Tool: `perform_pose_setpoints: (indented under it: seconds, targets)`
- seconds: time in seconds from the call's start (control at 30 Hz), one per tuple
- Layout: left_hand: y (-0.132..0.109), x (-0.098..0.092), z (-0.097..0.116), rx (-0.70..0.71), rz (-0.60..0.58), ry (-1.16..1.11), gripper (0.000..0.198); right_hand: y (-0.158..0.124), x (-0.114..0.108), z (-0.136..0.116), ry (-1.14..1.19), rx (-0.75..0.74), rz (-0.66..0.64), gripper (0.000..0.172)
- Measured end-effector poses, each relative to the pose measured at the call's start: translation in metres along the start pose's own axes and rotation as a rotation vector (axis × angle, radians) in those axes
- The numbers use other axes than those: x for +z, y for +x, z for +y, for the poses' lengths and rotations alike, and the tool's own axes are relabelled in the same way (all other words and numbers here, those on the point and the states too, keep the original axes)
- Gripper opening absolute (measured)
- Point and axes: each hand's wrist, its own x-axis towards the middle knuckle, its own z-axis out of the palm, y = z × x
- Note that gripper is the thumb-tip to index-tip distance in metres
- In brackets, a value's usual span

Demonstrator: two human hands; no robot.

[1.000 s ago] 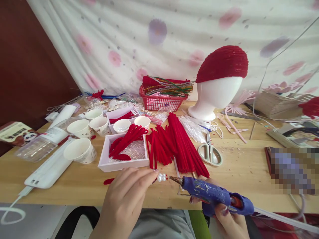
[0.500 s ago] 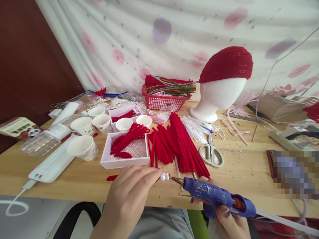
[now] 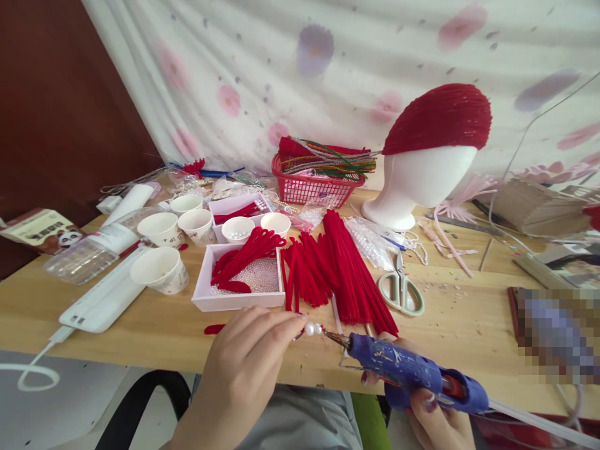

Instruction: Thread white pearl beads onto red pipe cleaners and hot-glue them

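My left hand (image 3: pixel 250 359) is closed, its fingertips pinching a small cluster of white pearl beads (image 3: pixel 313 329). A bit of red shows at the right end of the beads. My right hand (image 3: pixel 431 400) grips a blue hot glue gun (image 3: pixel 398 359) with a clear glue stick (image 3: pixel 529 419) out of its back. The gun's metal nozzle (image 3: pixel 338 339) points left, its tip at or just beside the beads; contact is hard to tell. Behind my hands lie red pipe cleaners (image 3: pixel 351 269) and a white box (image 3: pixel 239 301) holding small pearls and red loops (image 3: pixel 248 253).
Green-handled scissors (image 3: pixel 400 292) lie right of the pipe cleaners. Several paper cups (image 3: pixel 162 270), a white power strip (image 3: pixel 100 297) and a plastic bottle (image 3: pixel 84 259) stand or lie left. At the back are a red basket (image 3: pixel 319 187) and a white head form (image 3: pixel 412 181) with a red cap.
The view has shifted slightly, so the scene sits a little differently. The nozzle and the beads appear slightly farther apart; both hands keep their grips.
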Motion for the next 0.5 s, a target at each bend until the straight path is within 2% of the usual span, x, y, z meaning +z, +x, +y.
perform_pose_setpoints:
  seconds: [0.17,0.37,0.5]
  targets:
    - [-0.002,-0.001,0.000,-0.016,-0.001,-0.017,0.034,0.001,-0.007,0.007,-0.017,0.008,-0.040,0.045]
    - [-0.001,-0.001,0.001,-0.015,-0.007,-0.025,0.036,0.002,0.008,-0.012,-0.036,-0.005,0.051,0.046]
    - [-0.001,-0.001,0.002,-0.016,-0.003,-0.019,0.033,0.003,0.016,-0.021,-0.074,-0.046,0.030,0.047]
